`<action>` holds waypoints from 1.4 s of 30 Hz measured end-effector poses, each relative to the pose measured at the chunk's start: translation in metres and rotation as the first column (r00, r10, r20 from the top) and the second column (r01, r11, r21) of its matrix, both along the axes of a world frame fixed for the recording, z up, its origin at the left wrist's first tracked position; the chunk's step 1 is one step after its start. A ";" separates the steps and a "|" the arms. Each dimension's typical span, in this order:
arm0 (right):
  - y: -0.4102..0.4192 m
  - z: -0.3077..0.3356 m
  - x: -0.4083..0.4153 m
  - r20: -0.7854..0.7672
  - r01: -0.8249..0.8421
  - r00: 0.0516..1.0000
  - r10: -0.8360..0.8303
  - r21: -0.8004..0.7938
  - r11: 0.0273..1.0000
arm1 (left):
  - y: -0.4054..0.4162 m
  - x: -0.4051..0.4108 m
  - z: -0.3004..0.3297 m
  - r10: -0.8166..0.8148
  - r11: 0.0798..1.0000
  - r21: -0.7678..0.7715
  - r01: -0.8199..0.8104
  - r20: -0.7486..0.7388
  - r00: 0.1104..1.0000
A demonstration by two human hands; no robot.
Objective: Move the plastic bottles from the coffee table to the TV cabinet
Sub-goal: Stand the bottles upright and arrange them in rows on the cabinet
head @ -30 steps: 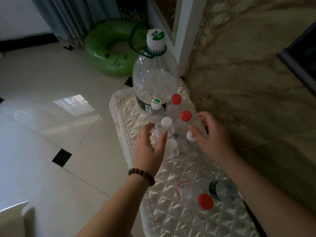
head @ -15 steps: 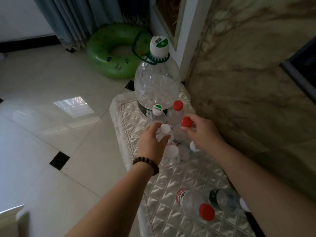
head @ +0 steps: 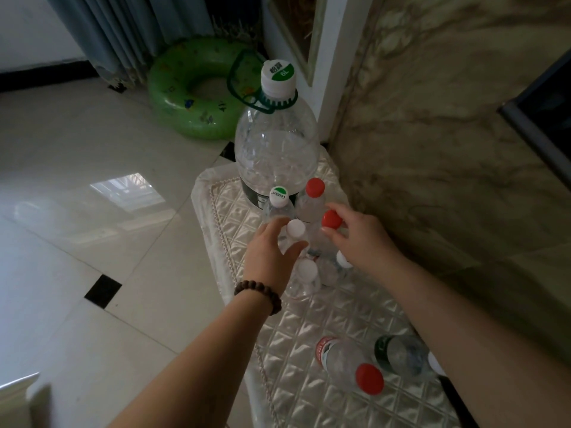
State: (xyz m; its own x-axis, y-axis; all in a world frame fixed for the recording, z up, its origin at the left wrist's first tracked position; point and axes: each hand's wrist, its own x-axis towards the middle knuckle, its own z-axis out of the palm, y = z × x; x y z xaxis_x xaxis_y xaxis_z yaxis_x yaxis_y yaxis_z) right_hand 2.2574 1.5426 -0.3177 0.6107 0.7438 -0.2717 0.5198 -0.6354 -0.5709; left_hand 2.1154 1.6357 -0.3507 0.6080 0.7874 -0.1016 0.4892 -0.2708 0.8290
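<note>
Several small clear plastic bottles stand in a tight cluster on a quilted satin cloth. My left hand, with a bead bracelet on the wrist, wraps around a white-capped bottle just under its cap. My right hand pinches the neck of a red-capped bottle beside it. Behind these stand a green-and-white-capped bottle, another red-capped bottle and a large 6L jug with a green handle. Near me lie a red-capped bottle and a green-labelled bottle.
A marble wall runs close along the right of the cloth, with a dark TV frame above. A green swim ring lies on the tiled floor by the curtain. Two more white-capped bottles stand under my hands.
Both hands reached forward into the cluster and closed, the left around the white-capped bottle, the right around the red-capped one. The camera moved closer.
</note>
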 end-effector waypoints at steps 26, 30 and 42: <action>-0.055 -0.007 -0.019 0.050 -0.037 0.998 0.040 -0.072 0.997 | -0.054 -0.027 -0.008 -0.051 0.999 -0.015 0.049 -0.112 0.992; -0.056 -0.010 -0.018 0.057 -0.065 0.996 0.069 -0.067 0.996 | -0.052 -0.027 -0.010 -0.045 0.999 -0.013 0.044 -0.113 0.993; -0.092 0.022 -0.021 -0.020 0.065 0.998 -0.065 -0.007 0.998 | -0.078 -0.066 0.016 -0.021 1.000 0.007 0.021 -0.073 0.997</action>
State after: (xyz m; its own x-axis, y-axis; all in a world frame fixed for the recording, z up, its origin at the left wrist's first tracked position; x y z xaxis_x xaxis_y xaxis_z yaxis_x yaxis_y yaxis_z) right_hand 2.2359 1.4505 -0.2958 0.6518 0.7012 -0.2889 0.4660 -0.6708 -0.5770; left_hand 2.0498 1.5579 -0.3347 0.6155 0.7755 -0.1403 0.5427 -0.2880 0.7890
